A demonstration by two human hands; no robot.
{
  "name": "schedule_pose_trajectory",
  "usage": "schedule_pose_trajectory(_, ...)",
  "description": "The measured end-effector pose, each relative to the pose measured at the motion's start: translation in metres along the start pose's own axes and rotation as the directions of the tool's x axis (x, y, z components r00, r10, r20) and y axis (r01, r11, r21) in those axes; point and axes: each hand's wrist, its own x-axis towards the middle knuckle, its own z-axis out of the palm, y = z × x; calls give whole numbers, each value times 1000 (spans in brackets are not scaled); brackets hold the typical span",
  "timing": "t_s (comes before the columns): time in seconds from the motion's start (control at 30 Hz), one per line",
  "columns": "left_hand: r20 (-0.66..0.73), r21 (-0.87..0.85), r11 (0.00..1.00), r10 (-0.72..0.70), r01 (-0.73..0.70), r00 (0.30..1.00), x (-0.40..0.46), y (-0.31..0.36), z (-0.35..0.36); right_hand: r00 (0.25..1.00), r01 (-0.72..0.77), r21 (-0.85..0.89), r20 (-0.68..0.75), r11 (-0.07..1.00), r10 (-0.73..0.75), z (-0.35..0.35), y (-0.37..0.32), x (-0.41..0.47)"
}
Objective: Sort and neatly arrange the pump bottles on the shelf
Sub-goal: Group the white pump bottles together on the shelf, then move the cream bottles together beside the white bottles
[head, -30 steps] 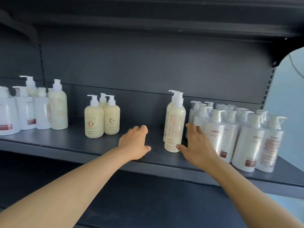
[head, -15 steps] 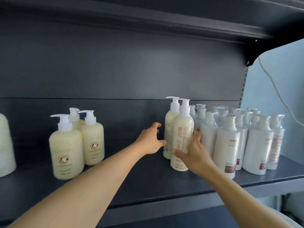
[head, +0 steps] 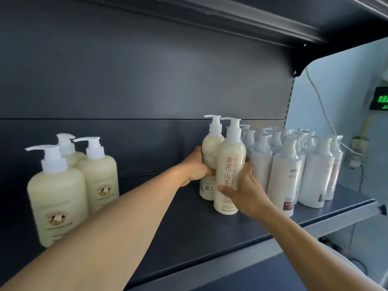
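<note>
Two tall cream pump bottles stand close together at the middle of the dark shelf (head: 189,232). My left hand (head: 196,165) grips the rear tall bottle (head: 211,156) around its middle. My right hand (head: 244,192) grips the front tall bottle (head: 230,164), the one with orange lettering, at its lower right side. Both bottles are upright on the shelf. Just to their right stands a tight cluster of several white pump bottles (head: 287,171). Three squat cream pump bottles (head: 58,192) stand at the left.
The shelf's back panel (head: 147,80) rises behind the bottles, and an upper shelf (head: 231,17) overhangs them. The shelf's right end (head: 378,206) lies past the white cluster. A pale blue wall with a cable (head: 323,114) and a green display (head: 380,99) is at far right.
Both hands have moved forward and closed around the two tall cream bottles. The view has shifted right and closer, so the far-left white bottles have left the frame.
</note>
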Motion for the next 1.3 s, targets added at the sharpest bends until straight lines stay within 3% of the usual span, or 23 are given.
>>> schedule_pose_trajectory(0.4, -156, 79, 994, -60, 73, 986, -68, -8, -36, 983, 71, 34, 166, 997, -75, 21, -37, -38)
schedule_pose_trajectory(0.73, -308, 166, 957, -181, 240, 934, -90, -25, -73, 981, 88, -20, 174, 996, -83, 50, -67, -52)
schedule_pose_trajectory(1.1, -389, 307, 904, -166, 297, 906, -103, -26, -76, 963, 107, 26, 247, 994, -110, 58, -73, -57)
schedule_pose_trajectory(1.3, -402, 396, 862, -147, 316, 904, -151, -16, -78, 945, 290, -279, 233, 915, -229, 29, -78, -82)
